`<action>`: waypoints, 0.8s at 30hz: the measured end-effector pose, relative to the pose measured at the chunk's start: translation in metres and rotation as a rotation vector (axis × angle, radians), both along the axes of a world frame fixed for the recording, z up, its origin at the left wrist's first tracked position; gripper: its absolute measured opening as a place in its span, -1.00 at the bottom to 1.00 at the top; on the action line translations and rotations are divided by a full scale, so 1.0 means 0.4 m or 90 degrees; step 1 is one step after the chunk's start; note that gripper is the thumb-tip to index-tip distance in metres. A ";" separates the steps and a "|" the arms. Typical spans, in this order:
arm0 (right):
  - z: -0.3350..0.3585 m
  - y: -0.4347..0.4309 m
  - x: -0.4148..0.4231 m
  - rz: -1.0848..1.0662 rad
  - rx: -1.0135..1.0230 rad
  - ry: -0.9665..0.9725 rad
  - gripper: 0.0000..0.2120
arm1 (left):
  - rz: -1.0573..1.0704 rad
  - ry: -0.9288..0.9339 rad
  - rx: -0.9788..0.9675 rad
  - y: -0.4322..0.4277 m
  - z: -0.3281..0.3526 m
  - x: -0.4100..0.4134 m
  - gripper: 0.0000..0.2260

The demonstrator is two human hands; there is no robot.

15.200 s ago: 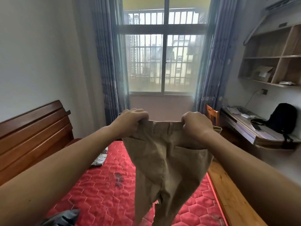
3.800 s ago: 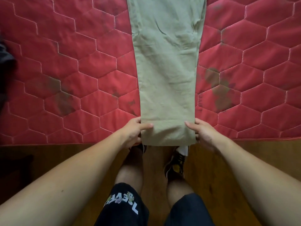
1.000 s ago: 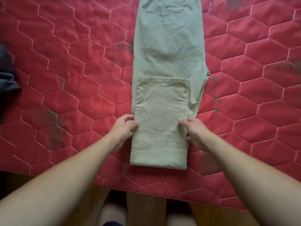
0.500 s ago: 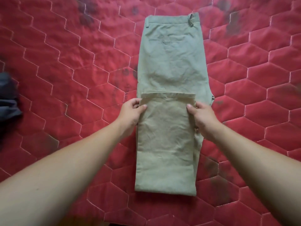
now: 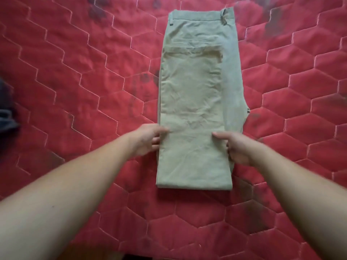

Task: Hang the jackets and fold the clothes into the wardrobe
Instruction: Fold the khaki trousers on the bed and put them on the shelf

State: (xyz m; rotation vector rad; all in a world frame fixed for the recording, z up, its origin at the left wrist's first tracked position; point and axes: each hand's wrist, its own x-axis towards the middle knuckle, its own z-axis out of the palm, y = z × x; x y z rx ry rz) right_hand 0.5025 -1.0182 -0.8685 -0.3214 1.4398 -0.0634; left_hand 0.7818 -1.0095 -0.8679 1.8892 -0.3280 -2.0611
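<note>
Where the near fold lies: the trousers (image 5: 193,102) end in a doubled crease close to the near edge of the bed. They lie flat on its red quilted mattress (image 5: 75,81), square to me.
Left hand: my left hand (image 5: 146,140) pinches the trousers' left side edge with the thumb on top. It is slightly blurred, so I can't tell how far under the fingers reach.
Right hand: my right hand (image 5: 239,148) grips the right side edge the same way, thumb over the cloth and fingers curled beneath.
Why this hold: both hands sit level, part way up the bundle. I judge that lets both layers lift together and turn over straight.
Dark cloth: a dark garment (image 5: 6,113) lies at the left border of the view, well apart from the trousers.
Upper layer: the legs are laid back over the seat, with the hems (image 5: 191,53) just short of the back pocket. That keeps the stack narrow.
Waistband: the waistband (image 5: 199,15) is uncovered at the far end.
Step in hand: I reckon one more fold toward the waistband is due. The wardrobe is out of view.
</note>
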 end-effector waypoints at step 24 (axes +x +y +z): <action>0.006 0.429 -0.025 -0.018 0.120 -0.065 -0.71 | -0.057 0.008 0.120 0.460 -0.008 -0.030 -0.91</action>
